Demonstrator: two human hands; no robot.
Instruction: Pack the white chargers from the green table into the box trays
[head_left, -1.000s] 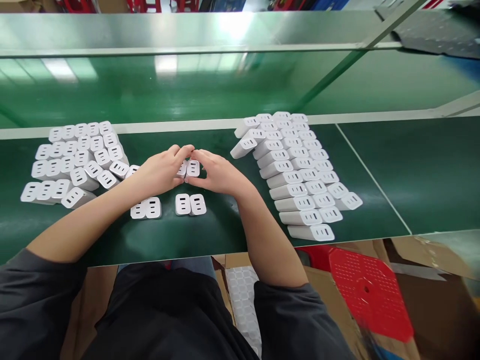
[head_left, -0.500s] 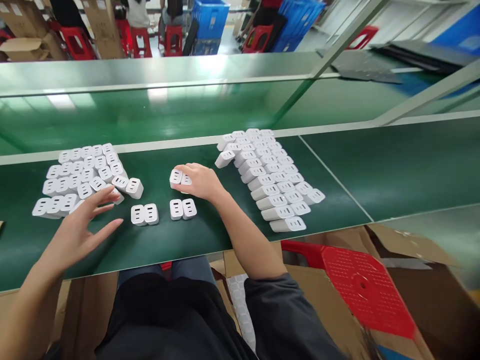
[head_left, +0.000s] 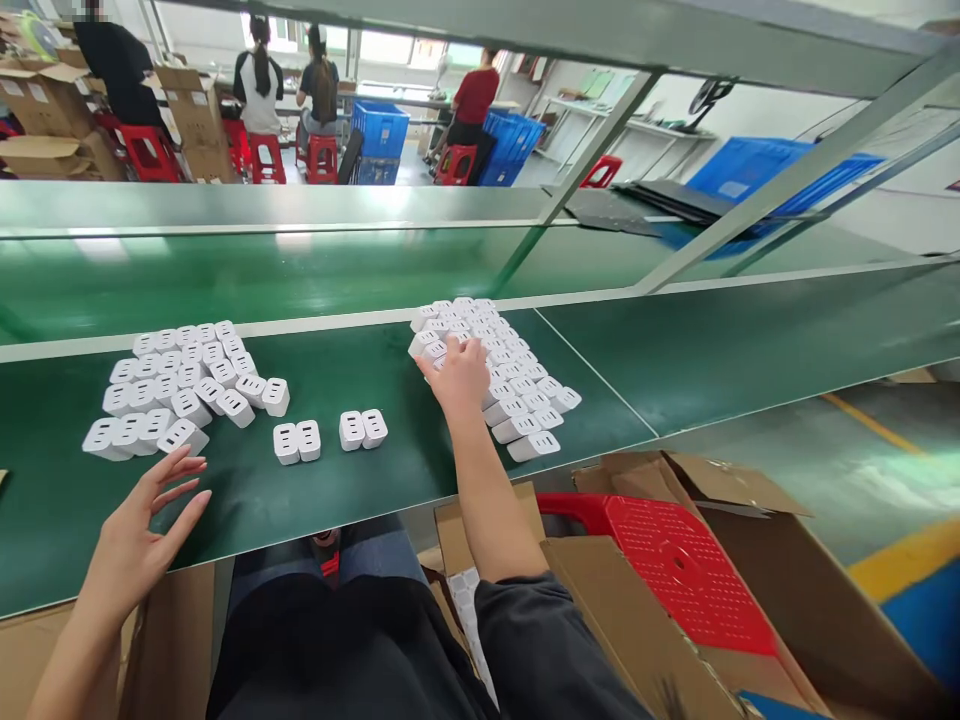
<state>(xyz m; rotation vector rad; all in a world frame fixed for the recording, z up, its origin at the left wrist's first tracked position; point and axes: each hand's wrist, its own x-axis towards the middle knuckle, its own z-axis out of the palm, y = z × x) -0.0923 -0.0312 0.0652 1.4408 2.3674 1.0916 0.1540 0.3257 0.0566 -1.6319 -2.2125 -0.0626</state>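
Observation:
White USB chargers stand close together on the green work surface. Near the front of the left group of chargers [head_left: 176, 375], my left hand [head_left: 146, 525] hovers with its fingers apart, its fingertips just below a tilted charger [head_left: 184, 436]. Two pairs stand in the middle: one pair of chargers [head_left: 297, 442] to the left, another pair of chargers [head_left: 363, 430] to the right. At the left edge of the right group of chargers [head_left: 525, 385], my right hand [head_left: 461, 378] has thumb and fingers closed around white chargers, partly hidden under the fingers.
A raised rail [head_left: 322, 322] runs behind the chargers, and slanted metal posts [head_left: 600, 150] rise at the right. Below the surface edge are open cardboard boxes [head_left: 622, 600] and a red stool [head_left: 682, 565]. Several people sit far behind, near blue crates [head_left: 380, 130].
My right hand has carried a pair of chargers from the middle to the right group. My left hand has drawn slightly down and left, away from the left group. The view has tilted up.

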